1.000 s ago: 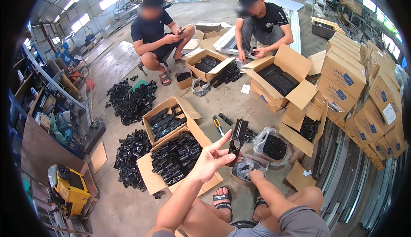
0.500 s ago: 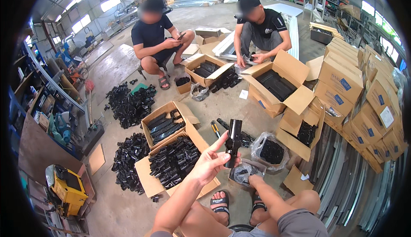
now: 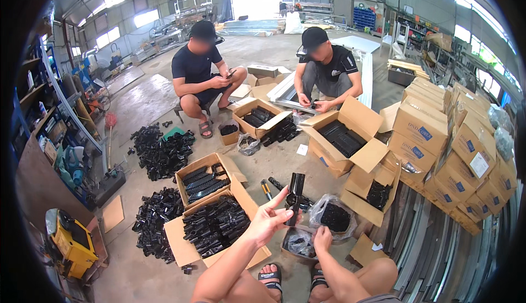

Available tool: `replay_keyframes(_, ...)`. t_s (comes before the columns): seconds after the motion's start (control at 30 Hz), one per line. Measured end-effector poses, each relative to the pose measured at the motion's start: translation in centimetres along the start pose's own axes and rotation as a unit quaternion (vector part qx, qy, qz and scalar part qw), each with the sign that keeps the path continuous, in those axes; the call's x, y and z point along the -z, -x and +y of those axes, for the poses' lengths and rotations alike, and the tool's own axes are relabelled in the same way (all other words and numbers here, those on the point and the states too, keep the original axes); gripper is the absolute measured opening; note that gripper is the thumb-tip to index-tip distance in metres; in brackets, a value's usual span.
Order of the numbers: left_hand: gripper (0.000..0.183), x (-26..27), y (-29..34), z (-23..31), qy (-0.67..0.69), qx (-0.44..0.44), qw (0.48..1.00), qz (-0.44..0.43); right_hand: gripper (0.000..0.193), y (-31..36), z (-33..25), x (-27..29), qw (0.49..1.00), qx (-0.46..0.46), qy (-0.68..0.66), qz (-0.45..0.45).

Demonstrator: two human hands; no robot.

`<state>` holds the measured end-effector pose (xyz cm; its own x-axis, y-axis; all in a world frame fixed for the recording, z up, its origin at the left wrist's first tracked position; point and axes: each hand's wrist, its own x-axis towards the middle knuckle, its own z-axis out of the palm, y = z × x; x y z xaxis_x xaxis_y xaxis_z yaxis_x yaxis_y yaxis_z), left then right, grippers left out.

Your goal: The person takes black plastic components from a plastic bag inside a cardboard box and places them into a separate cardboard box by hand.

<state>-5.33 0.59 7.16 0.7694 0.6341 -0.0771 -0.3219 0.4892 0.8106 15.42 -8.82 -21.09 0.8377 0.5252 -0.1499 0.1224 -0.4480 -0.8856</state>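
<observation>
A large open carton (image 3: pixel 178 244) is set left of a smaller plastic-lined box (image 3: pixel 290 252), at whose edge the right hand (image 3: pixel 322 240) is placed; its grip cannot be told. Between the left hand's (image 3: pixel 270 220) closed thumb and fingers, a black tubular fitting (image 3: pixel 295 194) is clamped, mostly above the thumb. Its surface is glossy; its long axis is held nearly upright, top leaning slightly right.

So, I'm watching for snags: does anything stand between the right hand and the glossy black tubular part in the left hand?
The left hand grips that glossy black tubular part near its lower end; nothing else visible stands between it and the right hand.
</observation>
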Motion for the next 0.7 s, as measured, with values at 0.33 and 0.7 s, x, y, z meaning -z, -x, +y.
replay_keyframes(0.33, 0.078, -1.5, -0.3, -1.6, -0.215, -0.095, 0.972, 0.004, 0.020, 3.1, -29.1, 10.9, 0.882, 0.175, -0.381, -0.215)
replay_keyframes(0.7, 0.077, -3.2, -0.1, -2.0, -0.191, -0.050, 0.978, -0.070, 0.018, 4.0, -26.8, 14.3, 0.894, 0.191, -0.341, -0.219)
